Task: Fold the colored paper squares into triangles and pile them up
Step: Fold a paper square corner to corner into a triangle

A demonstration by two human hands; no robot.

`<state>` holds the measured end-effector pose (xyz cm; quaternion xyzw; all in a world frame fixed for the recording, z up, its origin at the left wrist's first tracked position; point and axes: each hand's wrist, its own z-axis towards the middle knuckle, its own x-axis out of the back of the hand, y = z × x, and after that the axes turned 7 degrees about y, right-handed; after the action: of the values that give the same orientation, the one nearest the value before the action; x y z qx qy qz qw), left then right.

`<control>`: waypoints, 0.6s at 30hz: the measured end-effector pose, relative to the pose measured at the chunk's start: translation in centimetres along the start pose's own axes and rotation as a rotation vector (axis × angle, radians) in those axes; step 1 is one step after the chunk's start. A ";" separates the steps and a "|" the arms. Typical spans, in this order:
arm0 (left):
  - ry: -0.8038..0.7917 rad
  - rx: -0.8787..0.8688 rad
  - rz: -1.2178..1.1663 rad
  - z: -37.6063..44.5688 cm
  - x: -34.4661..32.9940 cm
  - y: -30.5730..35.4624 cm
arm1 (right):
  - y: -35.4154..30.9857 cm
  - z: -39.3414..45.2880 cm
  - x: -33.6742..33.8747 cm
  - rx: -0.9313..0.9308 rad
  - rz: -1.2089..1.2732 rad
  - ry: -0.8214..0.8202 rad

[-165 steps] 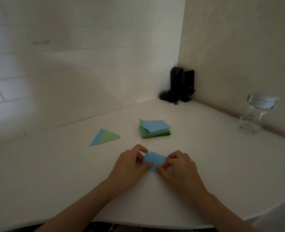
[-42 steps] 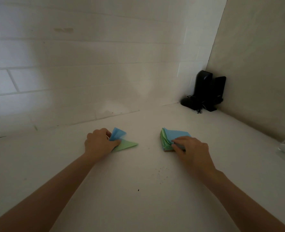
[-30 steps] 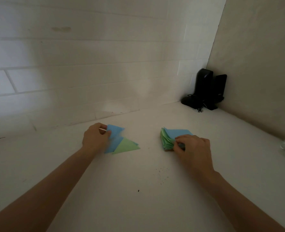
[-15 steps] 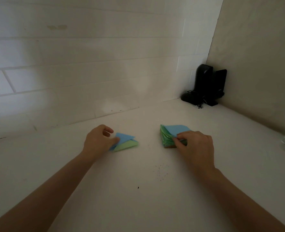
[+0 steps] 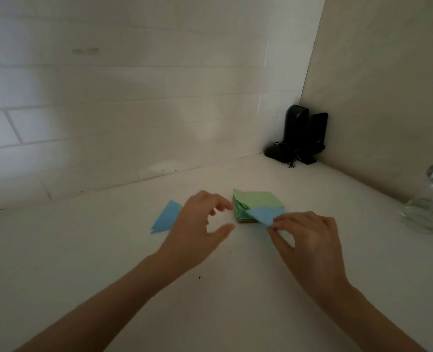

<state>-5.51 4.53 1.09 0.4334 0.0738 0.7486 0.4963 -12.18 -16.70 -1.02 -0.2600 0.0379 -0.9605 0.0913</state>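
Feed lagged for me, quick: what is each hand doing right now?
Left hand: open, fingers loosely spread, holding nothing.
Right hand: pinching a blue paper square at the paper stack.

A: Dim overall, with a grey-green cast. A soft pale patch glows on the tiled wall (image 5: 205, 128) and a brighter band sits at its far left.

B: Shadows?

A: Faint and diffuse. The table (image 5: 235, 301) darkens toward the bottom edge.

B: Sharpness?

A: The left hand (image 5: 197, 229) is smeared by motion blur; the right hand (image 5: 309, 237) is crisper. The glass jar (image 5: 428, 199) at the right edge looks blurred and stretched. Wide-angle bending curves the tile lines.
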 end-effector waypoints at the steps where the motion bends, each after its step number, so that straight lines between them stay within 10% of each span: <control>1: -0.051 -0.048 -0.021 -0.9 -0.6 0.3 | -0.4 -0.7 0.6 0.051 0.005 -0.005; 8: -0.287 -0.102 0.014 -5.9 -3.1 0.5 | -1.8 -4.6 2.3 0.147 0.085 -0.219; 18: -0.163 0.018 -0.055 -7.2 -3.5 1.2 | -1.2 -5.8 2.2 -0.192 0.342 -0.407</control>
<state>-11.07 3.42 -4.68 0.4951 0.0519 0.6964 0.5170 -17.15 -15.83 -4.86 -0.4448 0.1528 -0.8513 0.2325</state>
